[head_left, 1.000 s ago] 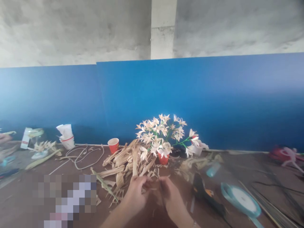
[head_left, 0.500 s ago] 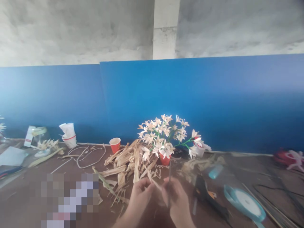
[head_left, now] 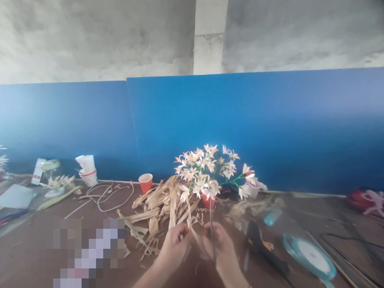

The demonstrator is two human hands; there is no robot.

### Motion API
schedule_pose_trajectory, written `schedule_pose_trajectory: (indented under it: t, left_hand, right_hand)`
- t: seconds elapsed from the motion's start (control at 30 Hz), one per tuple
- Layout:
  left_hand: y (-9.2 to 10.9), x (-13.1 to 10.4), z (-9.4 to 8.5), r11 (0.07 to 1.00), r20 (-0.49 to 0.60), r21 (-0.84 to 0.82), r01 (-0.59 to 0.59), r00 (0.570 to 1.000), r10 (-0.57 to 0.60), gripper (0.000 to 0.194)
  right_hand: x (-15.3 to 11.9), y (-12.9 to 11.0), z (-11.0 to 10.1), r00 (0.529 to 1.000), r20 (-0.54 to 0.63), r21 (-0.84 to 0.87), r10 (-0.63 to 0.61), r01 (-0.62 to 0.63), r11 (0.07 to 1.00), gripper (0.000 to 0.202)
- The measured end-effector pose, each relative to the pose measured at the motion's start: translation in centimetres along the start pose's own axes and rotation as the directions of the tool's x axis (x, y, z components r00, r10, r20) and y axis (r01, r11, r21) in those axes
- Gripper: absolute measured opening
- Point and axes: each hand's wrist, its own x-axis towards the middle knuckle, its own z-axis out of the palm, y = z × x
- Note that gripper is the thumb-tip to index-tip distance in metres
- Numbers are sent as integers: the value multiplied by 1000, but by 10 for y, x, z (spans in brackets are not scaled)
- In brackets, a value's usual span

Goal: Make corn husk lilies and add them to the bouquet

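Observation:
My left hand (head_left: pixel 176 246) is closed, pinching a pale dried corn husk strip (head_left: pixel 197 237) whose upper end sticks up between the hands. Facing it, my right hand (head_left: pixel 221 245) wraps round a thin grey metal tool (head_left: pixel 211 218) that points upward; blur hides its exact kind. The right fingers also meet the husk strip's lower part. Just beyond the hands, white husk flowers (head_left: pixel 200 170) on green stems stand in a red paper cup (head_left: pixel 207 202). A heap of dried corn husks (head_left: pixel 159 202) lies beyond my left hand.
To the right lie a black glue gun (head_left: pixel 264 250) and a teal ribbon roll (head_left: pixel 310 256). A second red cup (head_left: pixel 145 183), a white cable (head_left: pixel 115 208) and a white cup with paper (head_left: pixel 87 176) stand or lie farther back. A blue partition (head_left: pixel 192 120) closes off the far side.
The left hand has shifted slightly left and down. The husk strip's top stands higher, and the metal tool's tip has moved a little left and up.

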Motion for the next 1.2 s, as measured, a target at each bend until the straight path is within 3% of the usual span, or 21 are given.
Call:
schedule_pose_trajectory:
  t: [0.13,0.27,0.37,0.47,0.67,0.8,0.97,1.13,1.2]
  left_hand:
    - [0,0,0,999,48,34,1,999,-3,21]
    - [-5,2,0,981,-8,194,-19,1000,21,16]
    - [-5,3,-1,967,-3,247,-68,997,71,16]
    - [-2,4,-5,976,74,214,-43,997,28,22]
    - [-7,9,-10,994,141,22,104,984,-106,27]
    - [-3,11,-15,998,2,-28,51,999,-51,30]
    - [0,17,-27,998,-219,-39,-49,975,39,32]
    - [-8,21,-35,997,-261,-70,-41,965,22,33]
    - [-8,22,-34,997,-241,-66,-40,970,23,33]
  right_hand:
    - [5,6,-2,999,34,-5,2,-2,1000,43]
    - [6,9,1,997,46,-146,57,-50,988,48]
    - [2,3,5,998,57,-241,3,11,970,48]
    - [-1,-5,5,999,35,-239,-3,11,971,50]
    - [9,-2,0,978,26,-90,208,-205,975,56]
    - [15,11,-2,948,84,-89,306,-299,950,52]
    - [7,18,-2,891,305,-201,337,-286,937,42]
    - [-8,-1,1,832,413,-328,371,-244,913,33]
    - [-11,-9,2,832,428,-364,353,-199,910,29]
